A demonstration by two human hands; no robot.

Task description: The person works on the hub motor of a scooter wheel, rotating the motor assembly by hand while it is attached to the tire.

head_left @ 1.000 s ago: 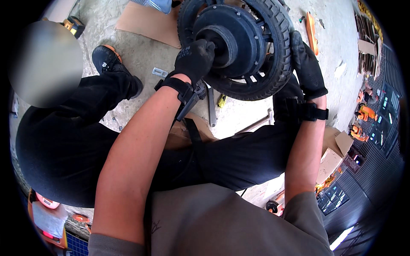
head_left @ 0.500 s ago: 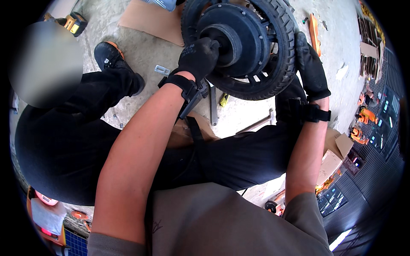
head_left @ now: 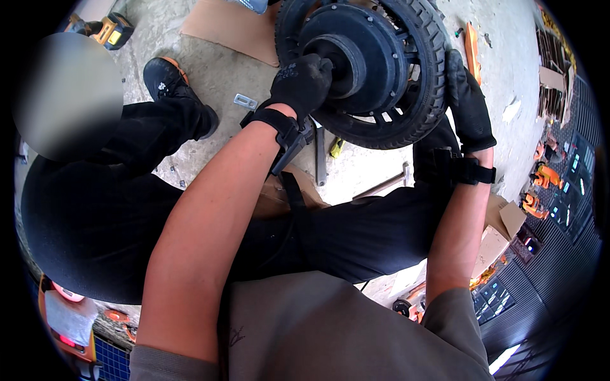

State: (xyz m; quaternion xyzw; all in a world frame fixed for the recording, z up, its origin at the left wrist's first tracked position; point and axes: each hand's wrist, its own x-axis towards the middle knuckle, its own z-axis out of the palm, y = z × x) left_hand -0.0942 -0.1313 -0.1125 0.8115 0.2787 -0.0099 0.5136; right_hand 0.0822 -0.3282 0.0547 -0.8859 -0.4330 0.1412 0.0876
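Observation:
A black wheel with a knobbly tyre (head_left: 427, 95) and a bolted round hub (head_left: 384, 70) stands tilted in front of me. My left hand (head_left: 302, 82), in a black glove, is closed at the hub's central collar (head_left: 348, 63). Its fingertips reach toward the opening there; what they grip, if anything, is hidden. On the wheel's right side my right hand (head_left: 469, 105), also gloved, lies along the tyre tread with its fingers stretched out. Close to my left wrist, a small slotted metal plate (head_left: 245, 101) rests on the concrete floor.
Flat cardboard (head_left: 232, 32) lies behind the wheel. A grey bar (head_left: 320, 159) and a yellow item (head_left: 337, 148) are below it. An orange long object (head_left: 471, 51) is at the far right, a yellow-black power tool (head_left: 114, 32) at far left. An open carton (head_left: 499, 232) stands by my right arm.
The whole scene has shifted slightly to the right in the view. Both hands keep their places on the wheel, with no clear change in grip.

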